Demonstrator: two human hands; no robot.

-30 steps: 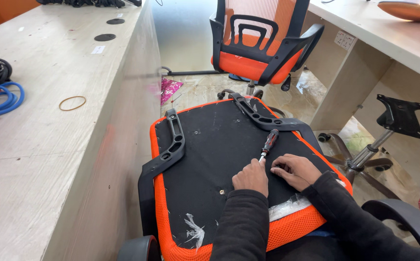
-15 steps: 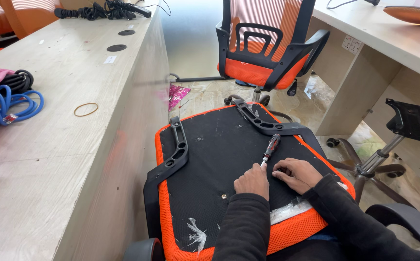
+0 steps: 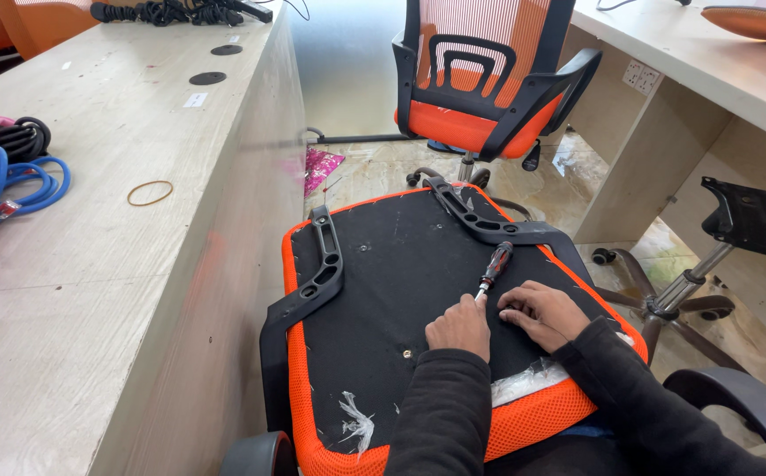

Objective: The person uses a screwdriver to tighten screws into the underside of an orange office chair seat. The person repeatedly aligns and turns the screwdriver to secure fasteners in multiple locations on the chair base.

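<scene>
An upturned orange office chair seat with a black fabric underside lies in front of me, black armrest brackets bolted along its left and right sides. A screwdriver with a red and black handle lies on the fabric, its tip pointing toward my hands. My left hand rests on the underside with the index finger stretched out to the screwdriver's tip. My right hand lies beside it, fingers curled against the fabric, possibly pinching something small that I cannot make out.
A long pale desk runs along the left, carrying blue and black cables and a rubber band. An assembled orange chair stands beyond. A chair base with a black mounting plate stands at right, under another desk.
The view has shifted slightly, showing more of the left desk. Both hands stay in the same spot on the seat underside beside the screwdriver.
</scene>
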